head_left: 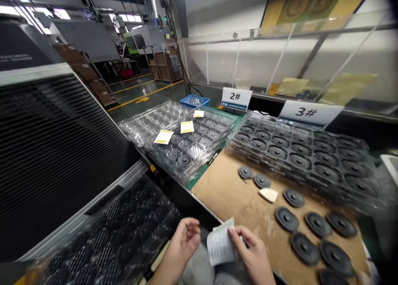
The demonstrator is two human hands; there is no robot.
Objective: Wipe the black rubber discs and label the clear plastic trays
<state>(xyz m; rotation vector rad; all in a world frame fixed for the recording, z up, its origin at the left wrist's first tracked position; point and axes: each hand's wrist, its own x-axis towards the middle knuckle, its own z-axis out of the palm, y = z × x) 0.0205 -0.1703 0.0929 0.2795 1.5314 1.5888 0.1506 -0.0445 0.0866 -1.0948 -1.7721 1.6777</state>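
Observation:
My right hand [250,252] holds a folded white printed paper [220,244] between thumb and fingers, above my lap. Just left of the paper is my left hand [185,240], its fingers curled loosely and apart, with nothing in it. Right of my hands, several dark round discs [304,247] and a cream-coloured piece [268,195] lie on a brown cardboard sheet [217,185]. A clear tray [298,152] of dark discs stands behind them. Three white and yellow labels [187,127] rest on another clear tray [177,152].
At lower left is a tray [124,239] with dark discs, beside a black ribbed panel [56,152]. Signs reading 2# [236,99] and 3# [310,113] stand behind the trays. A blue basket [195,100] sits at the far end; a transparent screen [273,57] runs along the back.

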